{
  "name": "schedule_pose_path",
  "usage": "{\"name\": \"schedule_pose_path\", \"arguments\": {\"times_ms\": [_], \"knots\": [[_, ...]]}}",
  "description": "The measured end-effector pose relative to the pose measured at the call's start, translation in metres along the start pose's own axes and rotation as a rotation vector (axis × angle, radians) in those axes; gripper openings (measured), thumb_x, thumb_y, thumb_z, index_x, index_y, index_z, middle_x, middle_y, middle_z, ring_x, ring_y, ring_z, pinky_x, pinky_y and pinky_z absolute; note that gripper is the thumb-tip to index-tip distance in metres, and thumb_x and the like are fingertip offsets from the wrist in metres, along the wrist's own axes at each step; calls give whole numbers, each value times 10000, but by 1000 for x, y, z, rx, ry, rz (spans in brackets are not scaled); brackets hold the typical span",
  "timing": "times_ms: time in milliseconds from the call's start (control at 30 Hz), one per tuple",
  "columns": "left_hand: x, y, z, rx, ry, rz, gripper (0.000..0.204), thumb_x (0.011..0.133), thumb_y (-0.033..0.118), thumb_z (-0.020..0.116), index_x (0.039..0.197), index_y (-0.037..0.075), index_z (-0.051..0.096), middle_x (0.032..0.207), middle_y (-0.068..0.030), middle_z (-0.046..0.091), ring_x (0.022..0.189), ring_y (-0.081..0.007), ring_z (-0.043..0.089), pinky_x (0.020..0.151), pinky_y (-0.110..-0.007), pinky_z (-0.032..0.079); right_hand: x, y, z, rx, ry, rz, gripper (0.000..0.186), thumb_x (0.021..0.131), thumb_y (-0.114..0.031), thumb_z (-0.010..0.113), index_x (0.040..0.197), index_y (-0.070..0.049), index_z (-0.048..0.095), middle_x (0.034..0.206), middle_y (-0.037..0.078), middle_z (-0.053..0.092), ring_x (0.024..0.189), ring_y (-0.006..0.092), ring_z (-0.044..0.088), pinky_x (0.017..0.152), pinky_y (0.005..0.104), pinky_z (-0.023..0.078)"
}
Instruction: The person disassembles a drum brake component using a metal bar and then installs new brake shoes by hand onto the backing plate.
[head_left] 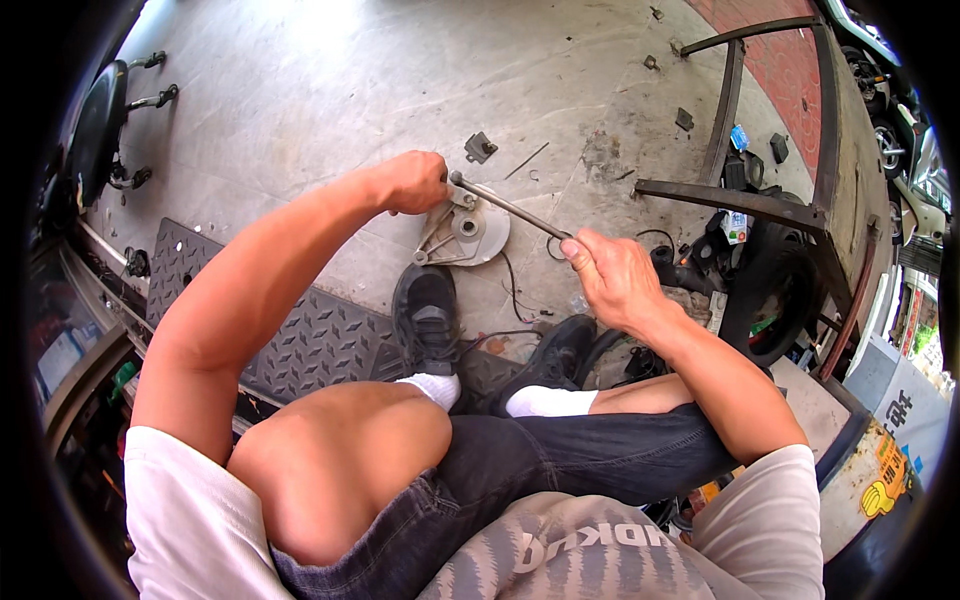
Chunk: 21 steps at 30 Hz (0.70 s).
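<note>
A round grey metal plate with a central hole and a bracket, which looks like a drum brake plate [490, 235], lies in front of my left shoe. My left hand [415, 183] is closed at its upper left edge, with the fingertips mostly hidden. In my right hand [612, 275] is a long steel bar [510, 208] with a knobbed head, gripped near its lower end. It slants up to the left, and its head is over the plate's upper edge, close to my left fingers. Whether the head touches the plate I cannot tell.
My black shoes [425, 318] stand just behind the plate. A ribbed dark mat [310, 345] lies at left. To the right are a metal frame table [725, 205], a tire [770, 305] and loose parts. A small dark block [480, 147] and a thin rod [527, 160] lie beyond.
</note>
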<state>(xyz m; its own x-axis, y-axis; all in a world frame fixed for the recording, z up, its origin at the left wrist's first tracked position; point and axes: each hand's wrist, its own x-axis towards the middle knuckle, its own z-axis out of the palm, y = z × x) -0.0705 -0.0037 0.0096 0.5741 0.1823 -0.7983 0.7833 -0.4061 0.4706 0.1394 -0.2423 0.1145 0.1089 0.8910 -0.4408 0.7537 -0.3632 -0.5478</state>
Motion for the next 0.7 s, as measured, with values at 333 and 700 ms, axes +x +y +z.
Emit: {"name": "schedule_pose_path", "arguments": {"times_ms": [333, 700], "knots": [[20, -12, 10, 174, 57, 48, 387, 958, 311, 590, 978, -47, 735, 944, -290, 735, 954, -425, 730, 851, -499, 581, -1, -4, -3, 154, 137, -59, 459, 1105, -391, 510, 835, -20, 529, 674, 249, 537, 661, 504, 543, 590, 538, 418], [18, -9, 16, 152, 64, -8, 362, 913, 294, 594, 942, -33, 746, 980, -328, 715, 995, -468, 707, 901, -515, 563, 0, 5, 6, 17, 37, 15, 480, 1097, -434, 499, 858, -25, 580, 708, 267, 604, 718, 533, 594, 634, 578, 456]]}}
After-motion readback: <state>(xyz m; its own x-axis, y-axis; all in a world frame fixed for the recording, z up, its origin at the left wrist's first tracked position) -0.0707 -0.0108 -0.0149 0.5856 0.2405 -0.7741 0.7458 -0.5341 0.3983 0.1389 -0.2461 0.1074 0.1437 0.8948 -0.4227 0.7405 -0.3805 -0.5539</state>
